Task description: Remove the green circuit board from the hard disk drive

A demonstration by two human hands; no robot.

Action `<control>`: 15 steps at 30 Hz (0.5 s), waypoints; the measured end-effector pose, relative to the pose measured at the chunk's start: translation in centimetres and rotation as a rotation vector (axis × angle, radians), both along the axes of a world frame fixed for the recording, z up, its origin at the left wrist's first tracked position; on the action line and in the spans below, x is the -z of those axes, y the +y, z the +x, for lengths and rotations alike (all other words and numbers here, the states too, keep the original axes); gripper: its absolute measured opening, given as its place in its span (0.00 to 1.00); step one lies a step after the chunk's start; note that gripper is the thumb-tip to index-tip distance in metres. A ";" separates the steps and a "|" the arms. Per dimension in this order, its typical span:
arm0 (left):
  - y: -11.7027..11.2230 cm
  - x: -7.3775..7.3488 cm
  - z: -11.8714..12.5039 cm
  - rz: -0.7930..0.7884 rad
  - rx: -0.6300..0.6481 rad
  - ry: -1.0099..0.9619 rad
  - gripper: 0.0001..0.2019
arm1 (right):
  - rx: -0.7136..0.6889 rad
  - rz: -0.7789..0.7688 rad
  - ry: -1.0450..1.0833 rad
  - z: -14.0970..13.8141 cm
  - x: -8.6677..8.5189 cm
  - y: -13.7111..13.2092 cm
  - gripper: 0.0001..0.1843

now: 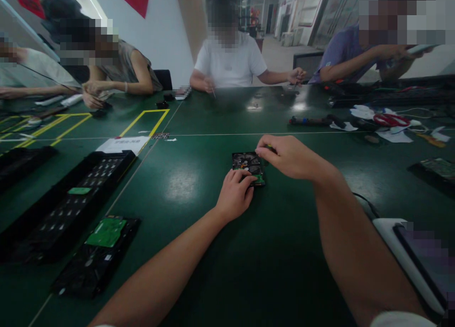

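Observation:
A small black hard drive (246, 162) with a green circuit board edge lies on the dark green table (199, 232) in front of me. My left hand (235, 194) rests on its near edge, fingers curled down against it, holding it in place. My right hand (289, 155) hovers over the drive's right top corner, fingers pinched round a thin tool with a yellowish tip that barely shows.
Black trays (81, 194) with green boards (105, 232) line the left. A white-edged device (412, 260) sits at the right near a cable. Three other people sit across the table. Tools and paper scraps (387, 123) lie far right.

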State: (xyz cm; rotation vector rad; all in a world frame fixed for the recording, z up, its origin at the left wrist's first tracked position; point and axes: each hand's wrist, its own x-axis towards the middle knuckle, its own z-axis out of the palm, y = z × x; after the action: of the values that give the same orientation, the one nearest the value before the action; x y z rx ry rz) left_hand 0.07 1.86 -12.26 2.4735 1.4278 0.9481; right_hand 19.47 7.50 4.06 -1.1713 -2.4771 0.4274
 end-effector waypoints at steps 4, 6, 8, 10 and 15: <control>0.0 0.0 0.0 -0.002 0.003 0.001 0.18 | -0.001 -0.015 0.022 -0.2 -0.2 -0.3 0.12; 0.0 0.0 0.0 -0.005 0.002 0.000 0.18 | 0.025 -0.076 0.037 -0.4 -0.4 -0.6 0.13; 0.0 0.0 -0.1 -0.006 -0.001 -0.002 0.18 | 0.034 -0.164 0.066 -0.4 -0.7 -0.9 0.16; 0.0 0.0 -0.1 -0.005 -0.002 -0.003 0.18 | 0.026 -0.253 0.097 -0.4 -0.9 -1.2 0.17; 0.0 0.0 -0.1 -0.006 0.002 0.005 0.17 | 0.048 -0.272 0.075 -0.2 -1.0 -1.0 0.15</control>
State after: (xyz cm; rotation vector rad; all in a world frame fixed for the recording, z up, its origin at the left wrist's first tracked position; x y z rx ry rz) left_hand -0.03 1.81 -12.22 2.4740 1.4275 0.9362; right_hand 19.23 6.49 5.05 -1.2877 -2.3753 0.7998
